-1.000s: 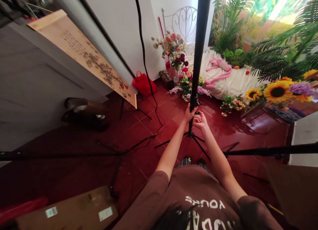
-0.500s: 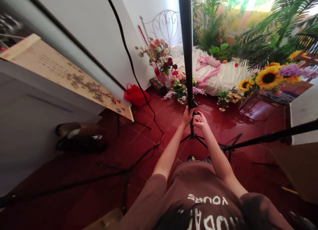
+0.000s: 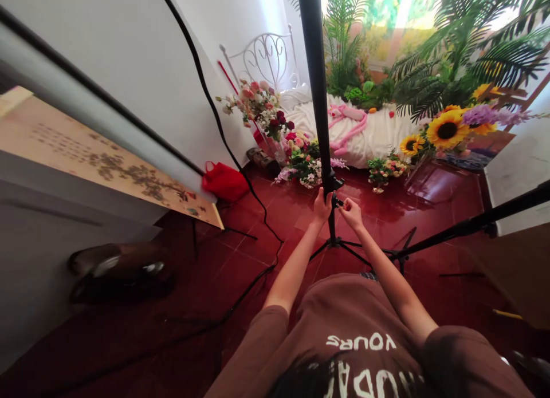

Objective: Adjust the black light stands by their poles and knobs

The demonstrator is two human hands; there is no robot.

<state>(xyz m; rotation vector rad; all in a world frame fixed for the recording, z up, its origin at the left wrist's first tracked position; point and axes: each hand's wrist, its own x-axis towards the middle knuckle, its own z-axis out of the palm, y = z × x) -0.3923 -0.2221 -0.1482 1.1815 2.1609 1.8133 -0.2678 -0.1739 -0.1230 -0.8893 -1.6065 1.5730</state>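
A black light stand [image 3: 317, 89] rises upright in front of me, its spread legs on the red tiled floor. My left hand [image 3: 322, 207] is wrapped round its pole just below a collar. On the pole's right side, my right hand [image 3: 351, 213] pinches a small black knob [image 3: 338, 203]. A second black knob [image 3: 337, 183] sticks out of the collar a little higher up.
Another black pole [image 3: 476, 235] slants in from the right. A black cable [image 3: 256, 197] runs down to the floor on the left, near a red bag [image 3: 226, 181] and a painted scroll [image 3: 129, 166]. Flowers, sunflowers [image 3: 447, 129] and a draped bed [image 3: 378, 137] stand ahead.
My right hand has shifted slightly right, its fingers now pinching the knob from the side. My left hand stays on the pole. The view has turned a little to the right.
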